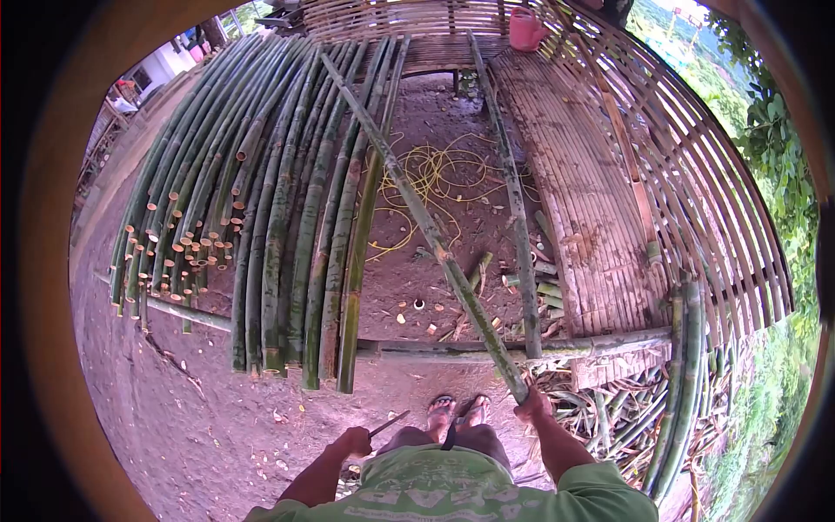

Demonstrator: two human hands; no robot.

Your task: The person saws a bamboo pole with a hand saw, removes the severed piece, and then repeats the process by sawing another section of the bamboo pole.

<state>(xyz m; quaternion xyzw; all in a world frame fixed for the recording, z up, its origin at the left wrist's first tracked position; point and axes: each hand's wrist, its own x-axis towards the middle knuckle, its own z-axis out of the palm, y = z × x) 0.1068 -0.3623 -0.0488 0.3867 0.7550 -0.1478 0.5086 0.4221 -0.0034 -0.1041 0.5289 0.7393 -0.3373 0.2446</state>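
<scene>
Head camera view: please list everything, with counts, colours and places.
Long bamboo poles: many, green, side by side, left
Slanting bamboo pole: one, green, across centre
Separate bamboo pole: one, green, right of centre
Tangled thin cord: one tangle, yellow, ground, centre
Round plastic jug: one, pinkish-red, top
Slatted bamboo bench: one, brown, right
Open bamboo lattice: one, brown, far right
Bamboo scraps: many, green-brown, lower right
Slim knife-like blade: one, dark, lower centre
Sandalled feet: two, bottom centre
Left hand: one, around blade
Right hand: one, around slanting pole
</scene>
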